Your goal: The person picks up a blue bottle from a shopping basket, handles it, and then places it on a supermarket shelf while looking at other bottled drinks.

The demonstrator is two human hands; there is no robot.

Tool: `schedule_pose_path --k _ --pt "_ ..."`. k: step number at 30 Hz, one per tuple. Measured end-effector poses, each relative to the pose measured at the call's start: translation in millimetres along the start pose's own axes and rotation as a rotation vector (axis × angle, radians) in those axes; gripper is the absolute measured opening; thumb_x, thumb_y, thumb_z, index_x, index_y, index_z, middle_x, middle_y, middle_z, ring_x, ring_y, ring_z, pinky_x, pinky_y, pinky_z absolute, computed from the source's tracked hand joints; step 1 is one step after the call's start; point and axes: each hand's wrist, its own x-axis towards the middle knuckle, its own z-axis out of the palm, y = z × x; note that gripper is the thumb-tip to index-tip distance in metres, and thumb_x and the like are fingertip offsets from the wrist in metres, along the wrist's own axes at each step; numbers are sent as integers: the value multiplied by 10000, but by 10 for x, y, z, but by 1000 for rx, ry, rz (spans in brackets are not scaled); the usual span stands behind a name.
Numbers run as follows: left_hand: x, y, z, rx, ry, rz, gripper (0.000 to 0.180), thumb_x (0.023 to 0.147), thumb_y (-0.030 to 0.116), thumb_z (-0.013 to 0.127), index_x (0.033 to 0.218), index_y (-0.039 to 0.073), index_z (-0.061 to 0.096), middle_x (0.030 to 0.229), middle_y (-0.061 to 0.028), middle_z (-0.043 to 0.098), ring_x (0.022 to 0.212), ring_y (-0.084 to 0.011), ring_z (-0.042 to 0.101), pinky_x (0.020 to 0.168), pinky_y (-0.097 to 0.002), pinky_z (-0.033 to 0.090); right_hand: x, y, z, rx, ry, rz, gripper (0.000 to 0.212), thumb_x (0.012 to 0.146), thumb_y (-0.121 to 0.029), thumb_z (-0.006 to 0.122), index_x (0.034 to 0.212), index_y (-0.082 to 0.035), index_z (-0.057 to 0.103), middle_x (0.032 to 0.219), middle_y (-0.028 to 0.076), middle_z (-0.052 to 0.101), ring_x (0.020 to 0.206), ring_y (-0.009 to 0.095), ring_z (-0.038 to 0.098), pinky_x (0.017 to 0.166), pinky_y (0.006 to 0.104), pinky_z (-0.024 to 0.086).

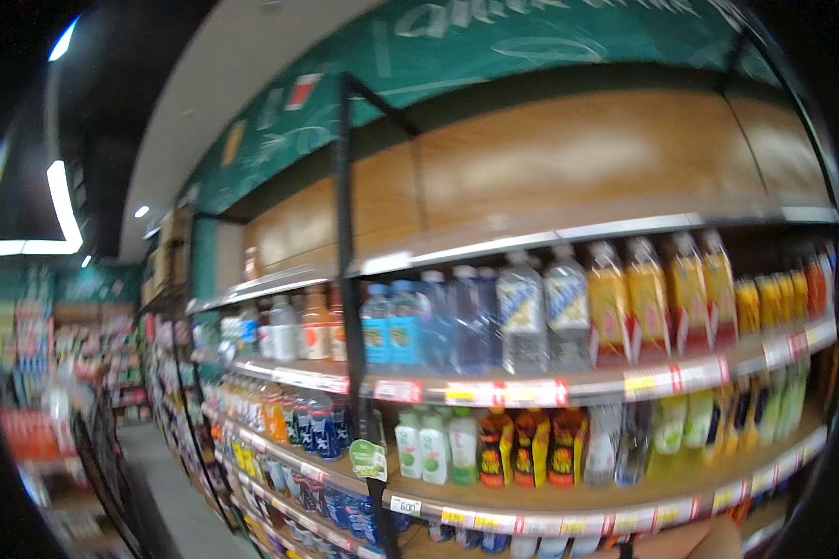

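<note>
At the lower right edge, part of my right arm [694, 540] shows, with a dark band [625, 550] around the wrist. The fingers are cut off by the frame, so what they hold or touch cannot be seen. My left hand is out of view. The arm is nearest to a low shelf row with white-capped bottles [552, 546]. Above it stand black bottles with red and yellow labels [531, 447], white and green bottles [433, 449] and pale green bottles [669, 427]. Higher up are amber bottles [645, 296], clear bottles with patterned labels [522, 312] and blue-labelled bottles [403, 326].
Price strips [569, 524] run along the shelf fronts. A black upright post [347, 186] divides the shelving, with a green tag [368, 459] on it. To the left, a grey aisle floor [163, 484] runs back past a dark-framed stand [103, 475] with red goods [35, 436].
</note>
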Motion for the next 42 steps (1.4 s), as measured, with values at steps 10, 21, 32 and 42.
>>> schedule_pose_path --k 10,21,32,42 --pt "256 -229 228 -35 453 -12 735 772 220 823 1410 35 508 1257 -98 621 1147 -217 566 1033 -360 438 1178 588 -154 253 -103 289 299 974 -388 633 1034 -100 687 728 20 663 540 78 591 473 218 454" --pt "-196 -549 207 83 224 -80 741 799 224 841 1412 33 469 1218 -62 609 1113 -154 559 993 -336 452 966 761 -303 363 -19 135 352 972 -411 611 1049 -85 719 625 -28 573 455 54 470 404 211 331" --pt "-150 -678 166 140 179 11 756 817 283 813 1424 7 456 1242 -114 612 1076 -184 592 936 -349 492 673 365 -78 448 350 353 369 962 -435 634 1070 -82 614 718 -19 511 515 75 457 435 201 353" --pt "181 -1162 138 120 193 4 777 832 336 788 1434 -16 445 1263 -161 615 1042 -211 622 884 -362 529 815 614 -173 542 324 398 281 938 -382 685 967 -125 575 662 -59 429 489 52 393 400 204 286"
